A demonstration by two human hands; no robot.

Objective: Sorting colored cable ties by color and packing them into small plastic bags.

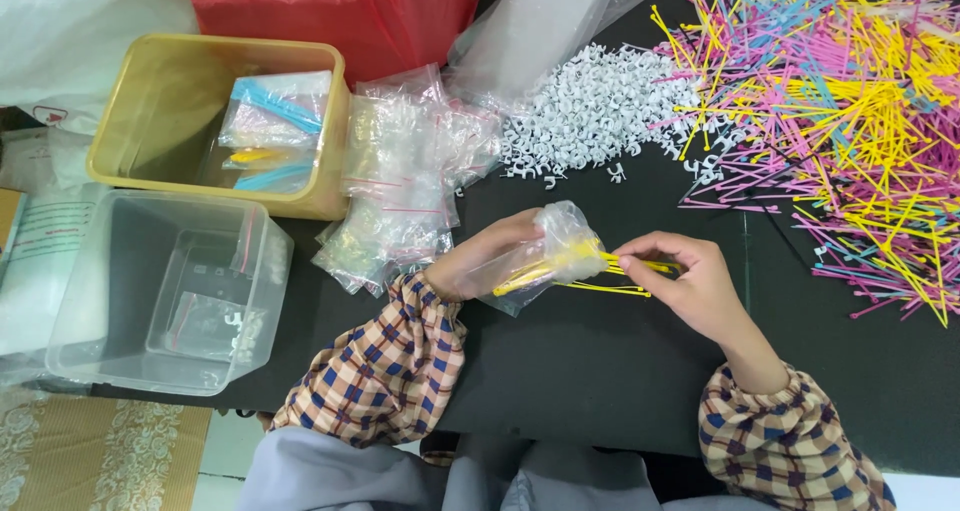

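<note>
While a clear plastic tub (160, 291) sat at the left edge of the black worktop (580, 371) with a few small white pieces on its floor, a yellow bin (130, 121) just behind it held filled bags showing blue and yellow strips. To the right of the bin, touching its side, lay a loose heap of empty zip bags (405, 181) with pink seal lines, and a red plastic bag (330, 11) stood behind them. Near the middle, the person's left hand (480, 261), in a checked sleeve, was closed around a small clear bag (555, 251), holding it just above the worktop. A bundle of yellow cable ties (585, 269) lay partly inside that bag, its ends sticking out to the right. The right hand (690, 281) pinched those free ends between thumb and fingers, so both hands gripped the same bundle from opposite sides. Behind the hands, a pile of white clips (590, 106) spread across the worktop. At the far right, a large scatter of loose cable ties (850, 121) in yellow, pink and blue covered the corner, well apart from the bag.
</note>
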